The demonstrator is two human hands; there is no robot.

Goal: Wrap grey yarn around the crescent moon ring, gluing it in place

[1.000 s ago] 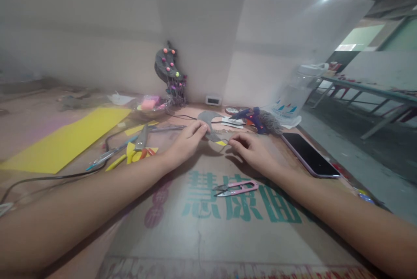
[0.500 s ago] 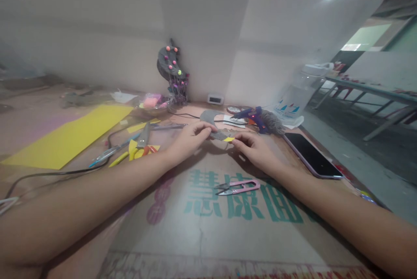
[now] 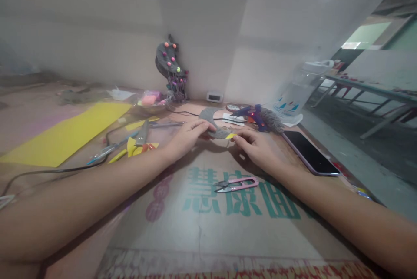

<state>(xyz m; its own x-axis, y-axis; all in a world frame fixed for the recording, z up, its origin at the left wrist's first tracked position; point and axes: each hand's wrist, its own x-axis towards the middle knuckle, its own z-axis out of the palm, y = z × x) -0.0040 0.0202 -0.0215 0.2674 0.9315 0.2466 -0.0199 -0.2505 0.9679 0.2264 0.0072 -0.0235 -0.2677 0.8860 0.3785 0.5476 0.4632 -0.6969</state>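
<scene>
On the cardboard (image 3: pixel 163 240) laid over the counter (image 3: pixel 81 248), green characters (image 3: pixel 241 203) are printed: 慧康 can be read, and a third is partly covered by the right forearm. The purple discs (image 3: pixel 154 210) beside them cannot be read. Red and blue sails are printed on one clear bottle (image 3: pixel 293 92); pink and purple pieces (image 3: pixel 149 99) are held in a clear packet (image 3: pixel 165 100). One gray crescent (image 3: pixel 220 133) is held above the cardboard, pinched by the left hand's (image 3: pixel 192 135) fingers; its yellow tip (image 3: pixel 230 136) is pinched by the right hand's (image 3: pixel 252 144) fingers. One pair of pink snips (image 3: pixel 239 184), one glue gun (image 3: pixel 256 116) and one phone (image 3: pixel 311 152) are counted nearby.
</scene>
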